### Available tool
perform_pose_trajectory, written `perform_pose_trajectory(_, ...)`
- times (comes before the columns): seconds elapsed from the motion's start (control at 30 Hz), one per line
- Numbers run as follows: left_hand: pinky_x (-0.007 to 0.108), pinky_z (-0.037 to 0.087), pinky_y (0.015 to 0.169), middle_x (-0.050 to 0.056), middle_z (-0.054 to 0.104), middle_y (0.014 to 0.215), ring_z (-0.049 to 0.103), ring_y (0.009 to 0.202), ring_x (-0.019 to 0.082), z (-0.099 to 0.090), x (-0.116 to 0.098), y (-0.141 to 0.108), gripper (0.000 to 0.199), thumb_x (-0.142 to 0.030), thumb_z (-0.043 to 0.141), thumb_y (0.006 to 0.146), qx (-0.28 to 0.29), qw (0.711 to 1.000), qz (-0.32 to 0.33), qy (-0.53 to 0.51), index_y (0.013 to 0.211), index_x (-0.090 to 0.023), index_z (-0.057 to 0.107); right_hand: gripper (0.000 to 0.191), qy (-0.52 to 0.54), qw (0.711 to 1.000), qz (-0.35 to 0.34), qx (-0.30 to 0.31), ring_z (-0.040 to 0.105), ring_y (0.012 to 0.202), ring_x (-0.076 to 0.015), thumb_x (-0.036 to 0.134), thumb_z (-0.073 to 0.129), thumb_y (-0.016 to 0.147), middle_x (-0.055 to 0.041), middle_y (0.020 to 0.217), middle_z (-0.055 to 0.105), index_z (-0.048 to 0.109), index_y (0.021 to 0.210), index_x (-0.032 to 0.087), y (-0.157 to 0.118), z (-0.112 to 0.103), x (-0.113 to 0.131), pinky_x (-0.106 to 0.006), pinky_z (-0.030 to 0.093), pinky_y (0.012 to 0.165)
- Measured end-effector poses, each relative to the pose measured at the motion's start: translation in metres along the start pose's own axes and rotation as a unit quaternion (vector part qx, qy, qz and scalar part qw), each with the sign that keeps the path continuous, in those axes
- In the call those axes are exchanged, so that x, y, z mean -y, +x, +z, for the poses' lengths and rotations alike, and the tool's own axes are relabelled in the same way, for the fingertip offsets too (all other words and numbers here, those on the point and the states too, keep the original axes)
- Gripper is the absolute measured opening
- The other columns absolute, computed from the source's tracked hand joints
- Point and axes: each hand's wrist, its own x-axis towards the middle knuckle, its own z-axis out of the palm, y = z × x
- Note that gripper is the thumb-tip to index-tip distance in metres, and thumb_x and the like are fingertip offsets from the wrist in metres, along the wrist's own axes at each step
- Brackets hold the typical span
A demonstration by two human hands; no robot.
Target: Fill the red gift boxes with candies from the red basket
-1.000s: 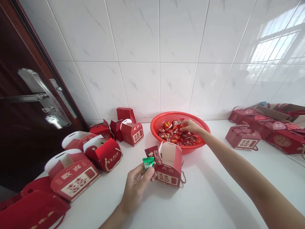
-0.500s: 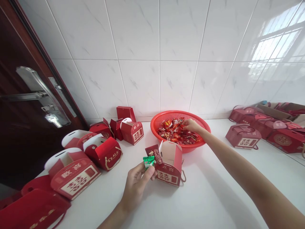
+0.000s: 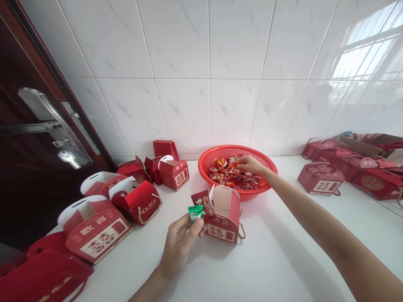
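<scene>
My left hand point(image 3: 180, 240) is closed, pinching a green-wrapped candy point(image 3: 195, 212) and a dark red candy packet point(image 3: 204, 199). Just behind and to the right of those fingers stands a small red gift box point(image 3: 222, 230) with its top open, white inside and a rope handle at its side. My right hand point(image 3: 251, 164) reaches into a red plastic basket point(image 3: 204, 170), fingers bent together at the pile of wrapped candies point(image 3: 231, 173). What those fingertips grip, if anything, I cannot make out.
Several red gift boxes point(image 3: 99, 235) line the left of the white counter point(image 3: 267, 260). More boxes point(image 3: 321, 179) stand at the right, with an open carton point(image 3: 362, 147) behind. A tiled wall point(image 3: 234, 109) closes the back; a dark door point(image 3: 28, 176) is at left.
My right hand has shifted slightly left over the candies in the basket. My left hand keeps its hold on the two candies. The view has moved a little.
</scene>
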Motion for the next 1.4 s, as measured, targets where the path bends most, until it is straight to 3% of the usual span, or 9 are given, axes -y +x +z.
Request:
perform_pose_trajectory(0.17, 0.030, 0.048, 0.066, 0.004, 0.061, 0.066, 0.056, 0.066, 0.018, 0.000, -0.002, 0.000, 0.046, -0.058, 0.064, 0.089, -0.002, 1.000, -0.005, -0.001, 0.069, -0.017, 0.063, 0.010, 0.032, 0.995, -0.005, 0.097, 0.066, 0.068, -0.0167, 0.028, 0.073, 0.078, -0.0024, 0.078, 0.072, 0.072, 0.076, 0.018, -0.005, 0.001, 0.008, -0.026, 0.052, 0.059)
perform_pose_trajectory(0.27, 0.030, 0.048, 0.066, 0.004, 0.060, 0.065, 0.056, 0.065, 0.018, 0.000, -0.002, 0.000, 0.046, -0.058, 0.065, 0.088, -0.005, 1.000, -0.005, 0.000, 0.068, -0.017, 0.063, 0.009, 0.017, 0.990, 0.019, 0.137, 0.065, 0.060, -0.0169, 0.027, 0.078, 0.073, -0.0027, 0.070, 0.071, 0.074, 0.074, 0.018, -0.004, 0.004, 0.006, -0.026, 0.051, 0.054)
perform_pose_trajectory(0.4, 0.030, 0.048, 0.066, 0.004, 0.061, 0.065, 0.055, 0.065, 0.018, 0.001, -0.003, 0.000, 0.046, -0.058, 0.065, 0.087, -0.007, 1.000, -0.002, 0.003, 0.068, -0.017, 0.062, 0.010, -0.026, 0.991, 0.041, 0.123, 0.064, 0.057, -0.0155, 0.026, 0.076, 0.080, -0.0010, 0.069, 0.069, 0.072, 0.078, 0.018, 0.001, 0.008, 0.000, -0.026, 0.051, 0.052)
perform_pose_trajectory(0.57, 0.031, 0.048, 0.067, 0.004, 0.060, 0.065, 0.055, 0.065, 0.018, 0.002, -0.005, -0.001, 0.045, -0.058, 0.065, 0.087, -0.004, 1.000, -0.003, 0.004, 0.068, -0.017, 0.063, 0.023, -0.119, 0.983, 0.047, 0.131, 0.069, 0.090, -0.0177, 0.035, 0.064, 0.099, -0.0064, 0.110, 0.070, 0.068, 0.113, 0.016, 0.006, 0.012, -0.001, -0.036, 0.060, 0.079)
perform_pose_trajectory(0.67, 0.031, 0.048, 0.067, 0.004, 0.060, 0.065, 0.056, 0.065, 0.019, 0.001, -0.003, -0.001, 0.046, -0.059, 0.065, 0.087, -0.006, 1.000, -0.007, 0.005, 0.068, -0.017, 0.062, 0.028, -0.167, 0.975, 0.041, 0.139, 0.067, 0.103, -0.0217, 0.036, 0.062, 0.101, -0.0085, 0.124, 0.067, 0.066, 0.121, 0.018, 0.006, 0.015, 0.004, -0.041, 0.059, 0.089)
perform_pose_trajectory(0.97, 0.030, 0.046, 0.068, 0.003, 0.059, 0.067, 0.054, 0.067, 0.018, -0.002, -0.003, 0.000, 0.046, -0.058, 0.063, 0.091, 0.000, 1.000, 0.005, -0.008, 0.072, -0.017, 0.061, 0.030, -0.225, 0.972, 0.028, 0.068, 0.066, 0.107, -0.0232, 0.037, 0.061, 0.101, -0.0091, 0.128, 0.065, 0.064, 0.125, 0.019, 0.009, 0.006, 0.026, -0.043, 0.058, 0.092)
perform_pose_trajectory(1.13, 0.030, 0.045, 0.067, 0.003, 0.058, 0.067, 0.053, 0.066, 0.017, -0.002, 0.000, -0.001, 0.046, -0.059, 0.062, 0.090, 0.004, 1.000, 0.002, -0.009, 0.072, -0.016, 0.062, 0.030, -0.233, 0.965, 0.048, 0.108, 0.066, 0.108, -0.0233, 0.037, 0.062, 0.100, -0.0092, 0.129, 0.064, 0.065, 0.125, 0.020, 0.018, 0.008, 0.026, -0.043, 0.058, 0.092)
perform_pose_trajectory(1.27, 0.030, 0.045, 0.068, 0.003, 0.057, 0.067, 0.054, 0.067, 0.017, -0.002, 0.007, 0.000, 0.043, -0.055, 0.063, 0.092, -0.002, 1.000, 0.012, -0.016, 0.073, -0.016, 0.062, 0.027, -0.226, 0.959, 0.067, 0.156, 0.066, 0.109, -0.0226, 0.036, 0.060, 0.101, -0.0092, 0.131, 0.064, 0.066, 0.123, 0.022, 0.028, 0.022, 0.022, -0.041, 0.057, 0.093)
perform_pose_trajectory(1.4, 0.029, 0.045, 0.068, 0.003, 0.059, 0.068, 0.054, 0.066, 0.017, -0.003, 0.003, 0.001, 0.042, -0.054, 0.063, 0.092, 0.004, 1.000, 0.010, -0.015, 0.072, -0.016, 0.062, 0.031, -0.202, 0.962, 0.083, 0.165, 0.066, 0.110, -0.0232, 0.035, 0.062, 0.100, -0.0109, 0.132, 0.063, 0.064, 0.127, 0.020, 0.033, 0.036, 0.021, -0.043, 0.057, 0.093)
